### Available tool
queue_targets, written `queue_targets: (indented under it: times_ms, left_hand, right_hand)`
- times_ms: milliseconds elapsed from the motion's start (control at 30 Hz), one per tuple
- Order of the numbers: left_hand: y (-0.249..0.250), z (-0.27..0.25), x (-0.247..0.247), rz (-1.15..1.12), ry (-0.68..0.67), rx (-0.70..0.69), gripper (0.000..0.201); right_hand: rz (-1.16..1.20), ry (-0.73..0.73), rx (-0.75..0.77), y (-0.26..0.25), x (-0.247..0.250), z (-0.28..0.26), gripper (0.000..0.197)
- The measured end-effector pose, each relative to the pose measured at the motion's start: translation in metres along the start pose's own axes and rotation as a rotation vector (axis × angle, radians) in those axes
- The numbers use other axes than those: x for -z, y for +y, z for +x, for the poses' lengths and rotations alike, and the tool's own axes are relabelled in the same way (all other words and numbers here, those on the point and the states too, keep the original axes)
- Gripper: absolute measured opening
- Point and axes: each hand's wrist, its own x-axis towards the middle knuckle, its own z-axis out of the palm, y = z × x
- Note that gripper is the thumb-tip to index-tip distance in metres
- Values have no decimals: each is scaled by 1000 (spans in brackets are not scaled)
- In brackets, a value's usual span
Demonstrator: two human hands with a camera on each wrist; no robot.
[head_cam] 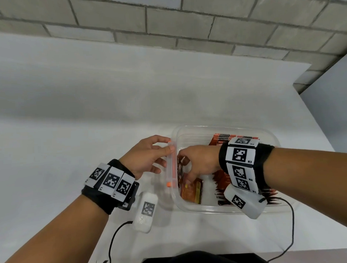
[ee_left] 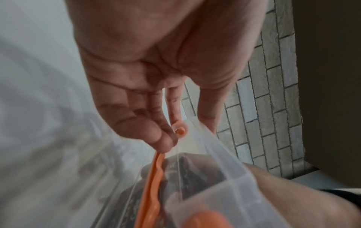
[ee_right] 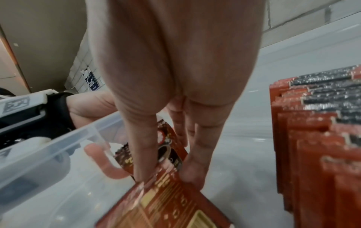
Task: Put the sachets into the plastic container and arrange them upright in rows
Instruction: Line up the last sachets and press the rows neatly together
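clear plastic container (head_cam: pixel 223 128) sits on the white bench (head_cam: pixel 89 114), just in front of the person, and it's partly filled: a row of red sachets (head_cam: pixel 235 138) stands upright along its right side, edges up, packed one against the next, too many and too tightly pressed to count. over on the container's left side, a couple of loose sachets (head_cam: pixel 190 191) lie tilted and flat near the wall, not yet standing. right hand (head_cam: pixel 197 162) is down inside the container, fingers (ee_right: pixel 144 146) and thumb pinching a red sachet with dark print, held at a slant just off the floor of the tub. left hand (head_cam: pixel 148 157) is outside, curled round the container's left rim, thumb on top, fingers against the outer wall, right by the orange latch strip (ee_left: pixel 152 185) that runs along that edge. two hands, one container, one neat row so far. each wrist wears a black band with square-coded tags, and a small white unit (head_cam: pixel 146 213) with a black cable lies on the bench beside the left wrist. a grey block wall (head_cam: pixel 165 23) stands behind the bench.
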Motion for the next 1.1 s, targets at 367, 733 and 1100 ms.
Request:
queue_targets:
  times_ms: [367,733,1100]
  left_hand:
    - [-3,-1,0,-23,0,-2,32]
    - [-1,-2,-1,-17,4,-3,33]
    - [10,-5,-9,74,96,-23,37]
  right_hand:
    - [-265,-99,14,-2,-9,-1,64]
    - [-266,-116,95,2,-7,6,32]
    - [150,72,169,21,21,-17,21]
